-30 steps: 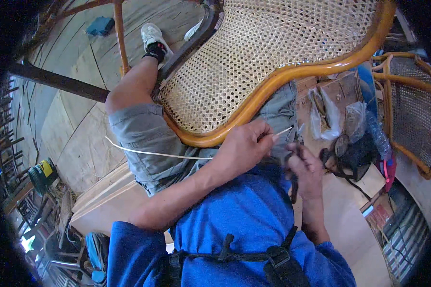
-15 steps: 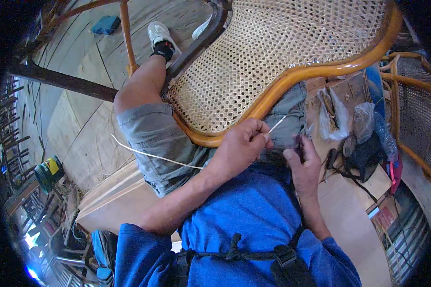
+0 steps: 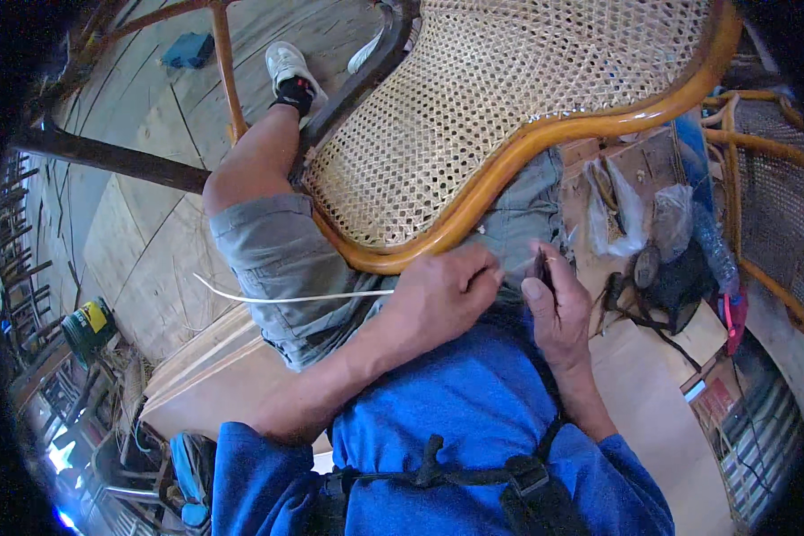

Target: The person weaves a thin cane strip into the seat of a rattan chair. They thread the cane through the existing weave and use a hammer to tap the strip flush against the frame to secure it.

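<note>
Cane strand (image 3: 286,297) now trails lower from my pinching left hand (image 3: 438,299), while my right hand (image 3: 554,308) grips what seems a dark tool beside the chair rim (image 3: 509,161).

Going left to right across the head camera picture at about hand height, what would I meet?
Green-and-yellow can → thin pale cane strand → left hand → right hand with a small dark tool → dark bag with straps → red-handled tool.

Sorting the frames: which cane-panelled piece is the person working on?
The big woven cane seat on the lap, under the left hand; the other cane frame stands untouched at right.
</note>
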